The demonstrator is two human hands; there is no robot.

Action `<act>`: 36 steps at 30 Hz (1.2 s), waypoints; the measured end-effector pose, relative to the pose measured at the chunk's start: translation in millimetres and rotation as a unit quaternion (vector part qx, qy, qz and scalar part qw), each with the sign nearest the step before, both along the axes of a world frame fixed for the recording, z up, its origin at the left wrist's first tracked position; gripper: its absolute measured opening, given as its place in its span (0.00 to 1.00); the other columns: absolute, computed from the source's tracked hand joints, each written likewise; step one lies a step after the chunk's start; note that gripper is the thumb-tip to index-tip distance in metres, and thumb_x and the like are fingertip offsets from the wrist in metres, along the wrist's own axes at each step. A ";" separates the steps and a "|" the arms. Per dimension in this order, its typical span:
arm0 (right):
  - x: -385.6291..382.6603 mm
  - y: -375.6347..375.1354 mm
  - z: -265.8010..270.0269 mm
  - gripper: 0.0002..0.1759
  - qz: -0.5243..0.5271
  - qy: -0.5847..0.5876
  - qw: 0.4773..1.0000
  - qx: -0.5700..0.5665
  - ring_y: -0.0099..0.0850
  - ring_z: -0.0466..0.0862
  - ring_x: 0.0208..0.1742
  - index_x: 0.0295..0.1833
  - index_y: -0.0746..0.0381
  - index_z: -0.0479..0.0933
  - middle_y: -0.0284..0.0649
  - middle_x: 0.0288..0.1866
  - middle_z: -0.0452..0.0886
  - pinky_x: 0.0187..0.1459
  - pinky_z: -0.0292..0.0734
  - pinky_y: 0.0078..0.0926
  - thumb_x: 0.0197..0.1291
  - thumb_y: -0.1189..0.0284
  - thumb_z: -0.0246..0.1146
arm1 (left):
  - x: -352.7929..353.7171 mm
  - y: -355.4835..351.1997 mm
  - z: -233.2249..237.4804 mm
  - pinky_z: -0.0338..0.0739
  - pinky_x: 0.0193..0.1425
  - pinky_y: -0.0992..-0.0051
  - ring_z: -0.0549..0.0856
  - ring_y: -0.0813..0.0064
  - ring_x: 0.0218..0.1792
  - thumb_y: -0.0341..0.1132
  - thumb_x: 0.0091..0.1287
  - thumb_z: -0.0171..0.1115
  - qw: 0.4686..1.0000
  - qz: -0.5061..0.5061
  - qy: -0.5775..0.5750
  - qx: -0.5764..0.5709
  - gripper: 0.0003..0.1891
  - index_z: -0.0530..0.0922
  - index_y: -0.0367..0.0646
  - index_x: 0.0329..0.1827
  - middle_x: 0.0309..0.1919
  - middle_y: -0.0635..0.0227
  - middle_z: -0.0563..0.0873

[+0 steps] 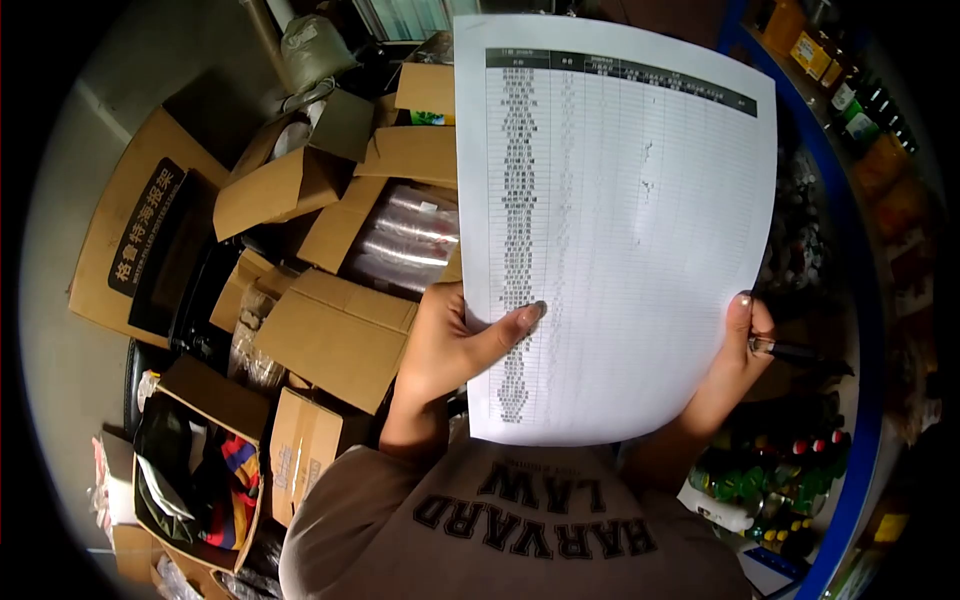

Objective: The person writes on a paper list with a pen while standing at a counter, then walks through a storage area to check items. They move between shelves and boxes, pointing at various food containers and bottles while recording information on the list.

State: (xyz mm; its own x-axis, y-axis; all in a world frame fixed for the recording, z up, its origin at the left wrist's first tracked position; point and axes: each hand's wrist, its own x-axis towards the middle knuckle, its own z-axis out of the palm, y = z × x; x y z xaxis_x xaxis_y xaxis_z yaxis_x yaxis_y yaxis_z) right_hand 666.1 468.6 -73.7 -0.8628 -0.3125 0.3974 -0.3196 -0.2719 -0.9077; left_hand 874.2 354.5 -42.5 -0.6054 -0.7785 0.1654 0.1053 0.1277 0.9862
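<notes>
A large white printed sheet [620,250] is held up in front of my chest, covered by a table with a dark header row and a column of small characters. My left hand [440,350] grips its lower left side, thumb lying on the front and the other fingers hidden behind. At the right edge my right hand [745,340] pinches the paper with its thumb in front. A dark pen [790,350] also sits in that hand, pointing out to the right. A few handwritten marks show in the middle of the sheet.
To the left, open cardboard boxes [335,335] are piled up, one with clear plastic-wrapped rolls [410,240]. A box of colourful cloth [240,480] stands lower left. On the right, a blue-framed shelf [868,440] carries several bottles [770,480].
</notes>
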 end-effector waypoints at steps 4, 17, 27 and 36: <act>3.2 -0.6 -1.6 0.13 0.019 -0.022 0.999 -0.015 0.20 0.67 0.28 0.30 0.70 0.72 0.33 0.25 0.72 0.35 0.63 0.16 0.54 0.67 0.59 | 4.4 1.4 -1.6 0.68 0.21 0.85 0.74 0.87 0.19 0.31 0.54 0.62 1.000 0.012 0.014 -0.008 0.09 0.78 0.32 0.30 0.20 0.67 0.81; 8.3 -9.2 -2.0 0.15 0.011 -0.005 0.999 -0.029 0.19 0.65 0.27 0.27 0.70 0.71 0.31 0.23 0.71 0.33 0.61 0.15 0.53 0.67 0.59 | 13.5 6.5 -0.6 0.69 0.23 0.85 0.75 0.86 0.20 0.31 0.53 0.63 0.999 0.035 0.027 0.013 0.09 0.78 0.31 0.30 0.22 0.66 0.81; 1.3 -3.1 -5.4 0.15 0.019 -0.011 0.999 -0.045 0.20 0.67 0.28 0.30 0.70 0.72 0.33 0.25 0.72 0.34 0.63 0.16 0.53 0.66 0.59 | 5.2 9.4 -1.2 0.68 0.21 0.85 0.74 0.86 0.19 0.30 0.54 0.62 0.999 0.032 0.025 0.014 0.08 0.78 0.31 0.29 0.20 0.67 0.81; -4.6 -0.7 -7.1 0.16 0.055 -0.038 0.996 -0.066 0.21 0.68 0.28 0.31 0.70 0.73 0.35 0.26 0.74 0.35 0.65 0.18 0.53 0.65 0.60 | 0.4 10.2 1.5 0.69 0.23 0.84 0.74 0.86 0.21 0.31 0.55 0.61 0.999 0.027 0.031 0.014 0.09 0.78 0.31 0.30 0.21 0.67 0.80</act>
